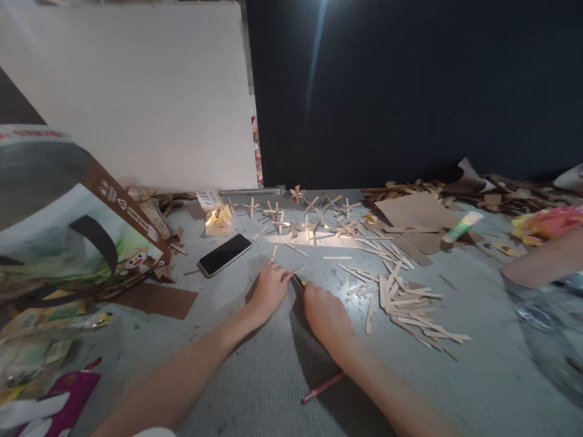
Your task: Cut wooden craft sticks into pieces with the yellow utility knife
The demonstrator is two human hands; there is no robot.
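Observation:
In the middle of the grey table, my left hand (269, 290) pinches a thin wooden craft stick (298, 271). My right hand (325, 312) is wrapped around a yellow and black cutter knife (299, 281), its blade end close to the stick; whether they touch I cannot tell. Most of the knife is hidden in my fist. Right of my right hand lies a loose heap of craft sticks (410, 312). Beyond my hands stand and lie several star-like shapes made of crossed sticks (281, 223). A reddish pencil (322, 388) lies partly under my right forearm.
A phone (225, 255) lies left of my hands, near a brown cardboard strip (159, 300) and a large printed bag (68, 224). Right are cardboard (407, 215), a glue stick (463, 227) and a pink-yellow frilly object (549, 223). White (132, 97) and black boards (410, 91) stand behind.

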